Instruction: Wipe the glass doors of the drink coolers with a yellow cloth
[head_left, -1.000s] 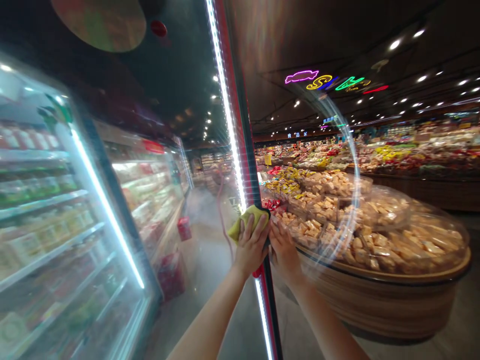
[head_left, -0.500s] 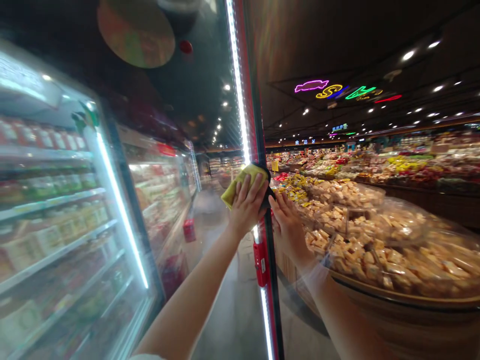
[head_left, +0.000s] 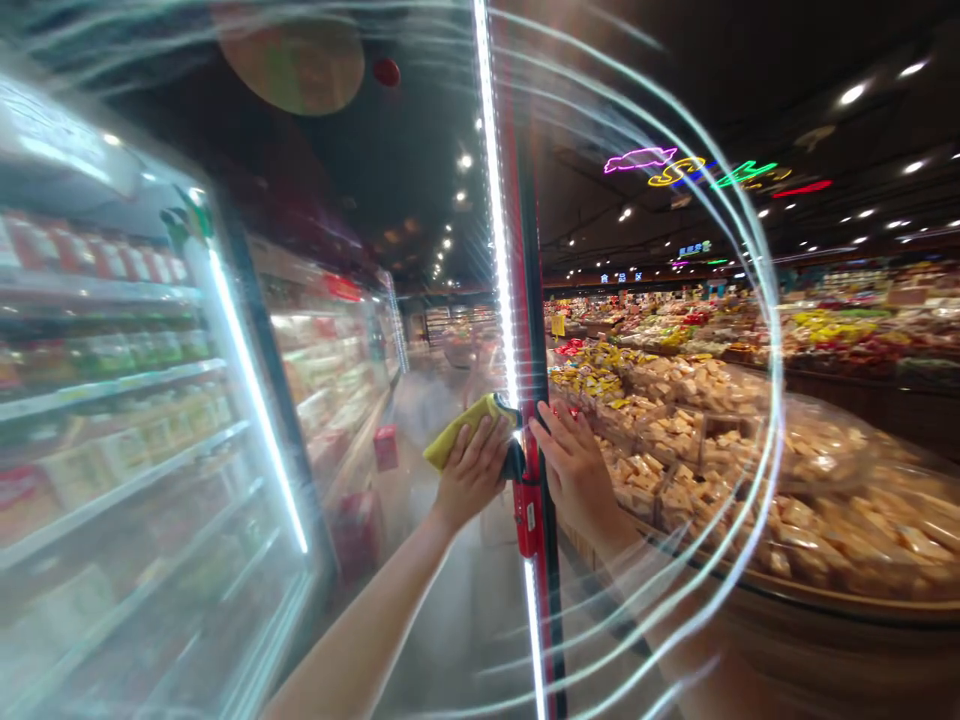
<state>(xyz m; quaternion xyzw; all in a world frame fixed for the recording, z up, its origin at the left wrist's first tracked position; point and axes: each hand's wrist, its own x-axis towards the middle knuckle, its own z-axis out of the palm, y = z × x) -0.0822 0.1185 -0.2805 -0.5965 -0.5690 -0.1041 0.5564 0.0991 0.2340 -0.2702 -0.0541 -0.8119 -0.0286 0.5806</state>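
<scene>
A yellow cloth [head_left: 452, 438] with a dark side lies under my left hand [head_left: 474, 465], whose fingers press it against the glass beside the lit strip of a door frame [head_left: 533, 300]. My right hand [head_left: 574, 455] rests at the frame's dark right edge, its fingers stretched out and holding nothing. Just below the cloth, a red handle-like piece [head_left: 529, 520] with a small white label sits on the frame.
Shelves of bottles and packages [head_left: 112, 380] show behind glass on the left. To the right stands a round display [head_left: 862, 595] heaped with wrapped goods. Curved light streaks cross the view. Neon signs [head_left: 742, 174] hang at the upper right.
My left hand has slid down with the cloth, away from the frame's upper part toward the red piece. My right hand has moved slightly lower. The view has shifted a little.
</scene>
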